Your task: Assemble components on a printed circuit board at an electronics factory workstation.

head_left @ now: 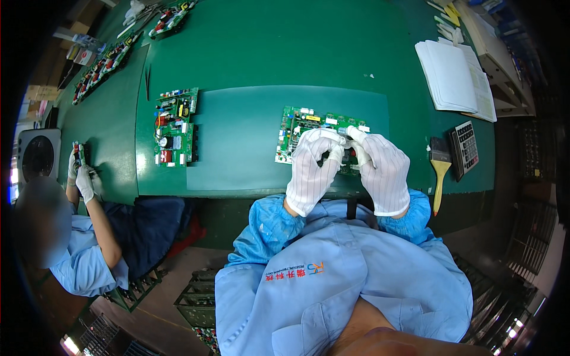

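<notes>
A green circuit board [287, 133], crowded with small parts and white connectors, lies on the bench in front of me. Over its near side, my left hand [313, 171] and my right hand [383, 172] meet in white striped gloves. The fingertips of both are pinched close together at a small whitish piece, too small to name. Thumb and forefinger of the left hand form a ring through which a dark patch shows. Both hands hide much of the board's lower middle and right.
Another populated circuit board [174, 133] stands to the left on the green mat [237, 130]. Right of me are a brush [440, 169], a calculator [465, 148] and stacked papers [451, 77]. More boards [107, 66] line the far left. At left, a co-worker's gloved hands [85, 181] hold a small part.
</notes>
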Demonstrator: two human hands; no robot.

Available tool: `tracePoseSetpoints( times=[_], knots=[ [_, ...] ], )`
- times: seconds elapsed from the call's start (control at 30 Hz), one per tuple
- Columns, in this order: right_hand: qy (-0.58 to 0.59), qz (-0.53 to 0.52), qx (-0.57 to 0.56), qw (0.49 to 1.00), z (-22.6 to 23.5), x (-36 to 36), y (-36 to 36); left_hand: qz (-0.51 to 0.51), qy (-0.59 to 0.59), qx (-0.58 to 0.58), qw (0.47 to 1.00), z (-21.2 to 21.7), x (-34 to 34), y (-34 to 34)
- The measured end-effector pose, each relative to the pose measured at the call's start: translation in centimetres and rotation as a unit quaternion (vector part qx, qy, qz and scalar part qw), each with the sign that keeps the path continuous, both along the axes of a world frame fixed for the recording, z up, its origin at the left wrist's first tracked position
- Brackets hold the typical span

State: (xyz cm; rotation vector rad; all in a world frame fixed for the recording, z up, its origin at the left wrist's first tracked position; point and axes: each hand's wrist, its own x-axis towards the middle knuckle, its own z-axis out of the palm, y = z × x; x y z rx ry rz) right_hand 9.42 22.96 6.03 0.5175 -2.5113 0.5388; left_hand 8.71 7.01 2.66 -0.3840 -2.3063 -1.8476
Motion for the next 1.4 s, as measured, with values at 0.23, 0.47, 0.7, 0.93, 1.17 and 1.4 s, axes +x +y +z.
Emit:
tracePoseSetpoints(
  times=[0.23, 0.47, 0.7, 0.93, 1.17, 1.4],
  knots=[
    [-0.130, 0.004, -0.123, 0.984, -0.4, -0.6, 0.1, -0.001, -0.065, 0.100, 0.993, -0.2, 0.1, 0.4],
    [-0.426, 0.007, -0.376, 0.823, 2.8, -1.7, -0.4, -0.042, -0.001, 0.001, 0.999, -0.4, 0.0, -0.6],
    [0.024, 0.110, 0.024, 0.993, -1.2, -2.5, 0.8, 0.055, 0.151, -0.132, 0.978, 0.1, 0.4, 0.5],
    [-0.405, -0.045, -0.441, 0.800, 2.2, -1.9, -0.1, 0.092, 0.174, -0.140, 0.970, 0.0, -0.1, 0.0],
    [-0.217, 0.127, -0.216, 0.944, 0.1, -2.4, 0.6, -0.023, -0.032, 0.020, 0.999, -0.5, -0.5, -1.5],
    [-0.009, 0.114, 0.077, 0.991, -2.5, -1.9, 1.8, -0.081, -0.033, -0.008, 0.996, 0.0, -0.7, -1.3]
  ],
)
